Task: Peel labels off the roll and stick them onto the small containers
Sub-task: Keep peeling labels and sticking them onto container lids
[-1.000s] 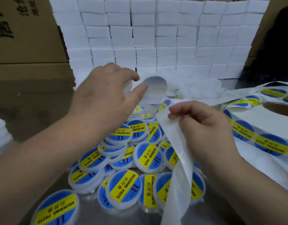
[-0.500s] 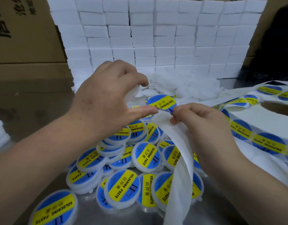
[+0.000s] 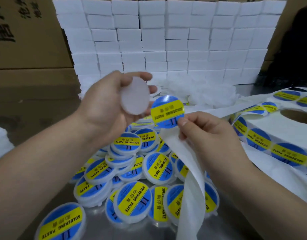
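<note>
Since half a second ago the left hand (image 3: 104, 108) has rolled over so the blank container (image 3: 135, 95) faces up at the camera, and the label (image 3: 167, 111) is now fully off its backing and lifted next to it; left fingers are curled round the rim of that plain white round tub, holding it up above the pile; right hand (image 3: 206, 135) is pinching the bottom edge of the blue and yellow "SOLDERING PASTE" label between thumb and forefinger, sticker upright and just beside the tub, not touching it as far as I can see; the empty backing strip (image 3: 189, 170) hangs down from under the same hand's fingers and drapes over the pile of labelled containers (image 3: 132, 200) on the metal table (image 3: 232, 229); the label roll (image 3: 270, 125) lies flat off to the right with a row of stickers round its side; behind everything is a wall of stacked white boxes (image 3: 166, 40), a blurry white heap (image 3: 201, 90) at its foot that I can't make out properly, and cardboard cartons (image 3: 28, 40) on the left
</note>
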Tool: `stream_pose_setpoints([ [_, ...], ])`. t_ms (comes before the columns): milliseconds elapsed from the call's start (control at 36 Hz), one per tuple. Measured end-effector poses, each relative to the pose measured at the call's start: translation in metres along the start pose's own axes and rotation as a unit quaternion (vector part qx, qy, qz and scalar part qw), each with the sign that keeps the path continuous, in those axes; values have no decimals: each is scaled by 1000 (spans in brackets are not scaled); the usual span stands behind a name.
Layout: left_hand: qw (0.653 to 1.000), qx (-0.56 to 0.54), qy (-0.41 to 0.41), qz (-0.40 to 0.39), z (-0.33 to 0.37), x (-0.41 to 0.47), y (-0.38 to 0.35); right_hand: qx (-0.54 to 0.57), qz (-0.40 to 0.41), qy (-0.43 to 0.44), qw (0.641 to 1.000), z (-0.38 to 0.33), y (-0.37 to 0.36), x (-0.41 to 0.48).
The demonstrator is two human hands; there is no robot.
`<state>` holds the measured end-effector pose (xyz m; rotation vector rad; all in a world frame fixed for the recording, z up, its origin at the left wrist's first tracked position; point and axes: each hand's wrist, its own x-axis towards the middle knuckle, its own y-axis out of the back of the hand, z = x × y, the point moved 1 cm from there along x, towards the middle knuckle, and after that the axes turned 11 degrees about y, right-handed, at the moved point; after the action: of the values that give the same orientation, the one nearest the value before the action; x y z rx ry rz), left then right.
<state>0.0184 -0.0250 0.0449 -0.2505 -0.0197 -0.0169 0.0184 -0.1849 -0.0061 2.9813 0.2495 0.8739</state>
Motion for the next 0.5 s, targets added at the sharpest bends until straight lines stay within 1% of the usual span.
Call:
stream_pose_setpoints([
  [56, 997, -45, 39, -49, -9, -1, -5, 0, -30, 1, 1000, -1, -2, -2],
  [111, 990, -69, 67, -99, -15, -1, -7, 4, -40, 2, 999, -1, -2, -2],
  [222, 978, -115, 85, -155, -21, -1, -10, 13, -27, 2, 1000, -3, 0, -1],
  [278, 974, -122, 90, -166, -24, -1, -11, 15, -27, 5, 1000, -3, -1, -1],
  [389, 973, -135, 96, -161, -29, 0, -13, 3, -31, 11, 999, -4, -1, -1],
  [500, 974, -138, 85, -160, -31, 0, -12, -1, -26, 5, 1000, -3, -1, -2],
])
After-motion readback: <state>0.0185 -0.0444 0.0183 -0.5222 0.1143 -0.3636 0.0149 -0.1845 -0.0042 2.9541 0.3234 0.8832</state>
